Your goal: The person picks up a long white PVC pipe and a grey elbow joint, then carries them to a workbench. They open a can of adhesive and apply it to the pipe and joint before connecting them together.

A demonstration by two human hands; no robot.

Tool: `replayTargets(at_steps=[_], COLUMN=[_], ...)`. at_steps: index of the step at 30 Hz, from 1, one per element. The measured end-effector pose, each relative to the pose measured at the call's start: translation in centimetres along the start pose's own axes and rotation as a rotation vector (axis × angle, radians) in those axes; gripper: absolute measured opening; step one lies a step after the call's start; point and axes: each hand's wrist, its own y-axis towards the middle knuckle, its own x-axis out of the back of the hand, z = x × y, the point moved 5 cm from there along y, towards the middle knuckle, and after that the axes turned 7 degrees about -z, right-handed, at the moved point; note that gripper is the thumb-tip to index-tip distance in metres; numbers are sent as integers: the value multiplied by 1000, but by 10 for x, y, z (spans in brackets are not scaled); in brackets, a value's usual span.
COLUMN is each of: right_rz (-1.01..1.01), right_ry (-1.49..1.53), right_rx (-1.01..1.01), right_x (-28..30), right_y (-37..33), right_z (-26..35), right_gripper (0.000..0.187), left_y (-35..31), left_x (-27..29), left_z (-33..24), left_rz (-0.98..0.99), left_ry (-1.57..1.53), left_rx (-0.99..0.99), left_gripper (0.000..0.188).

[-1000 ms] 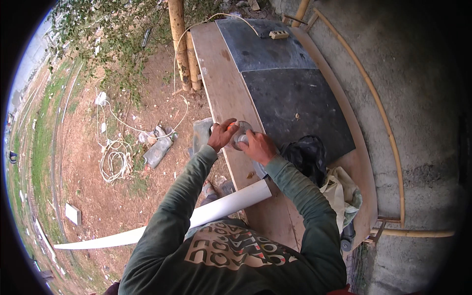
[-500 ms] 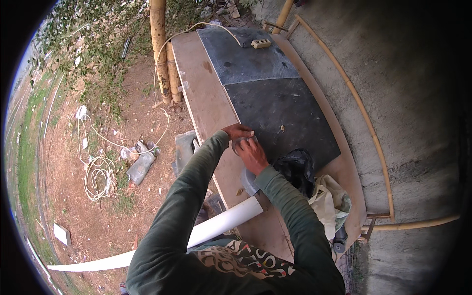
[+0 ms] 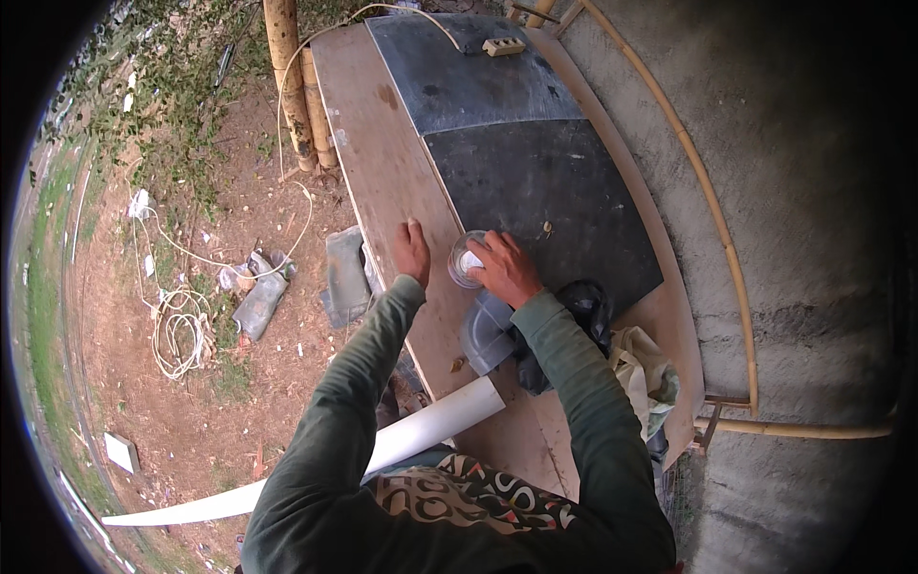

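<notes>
Small clear jar (image 3: 466, 259), near the centre of the counter (image 3: 382, 182), at the seam between bare wood and the black mat (image 3: 535, 201). Something white shows inside the jar. The right hand (image 3: 504, 268) lies at 3 o'clock of the jar, its grip closed round the jar's rim and side. The left hand (image 3: 413, 251) lies at 9 o'clock of the jar, just beside it and apart from it, flat on the wood, palm down, grip wide and holding nothing. A grey lid-like disc (image 3: 486, 335) lies at 6 o'clock of the jar, partly under the right forearm; a black bag (image 3: 588, 306) sits at 4 o'clock, and a pale cloth bag (image 3: 645, 368) lies beyond it toward the counter's near right corner. A white pipe (image 3: 421, 430) crosses the near edge of the counter at 7 o'clock and runs out over the ground. At 12 o'clock, at the far end of the mat, rests a socket strip (image 3: 502, 46) with its cable (image 3: 296, 67). Bamboo posts (image 3: 292, 86) stand at the far left corner. On the ground at 9 o'clock lie a rope coil (image 3: 177, 330) and grey scraps (image 3: 258, 297).
</notes>
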Motion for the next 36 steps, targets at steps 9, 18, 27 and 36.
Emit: replayTargets(at_steps=[9, 18, 27, 36], right_rz=[-3, -69, -186, -418], right_ry=[45, 73, 46, 235], right_rx=[75, -35, 44, -62], right_x=[-29, -20, -9, 44], right_y=[1, -3, -10, -43], right_z=[-7, -10, 0, -9], right_gripper=[35, 39, 40, 40], left_y=[-166, -141, -97, -71], left_x=[-17, 71, 112, 85], left_z=[34, -11, -75, -91], left_rz=[574, 814, 423, 387], left_ry=[641, -17, -278, -333], left_rx=[-163, 454, 32, -106], left_gripper=[99, 74, 68, 70])
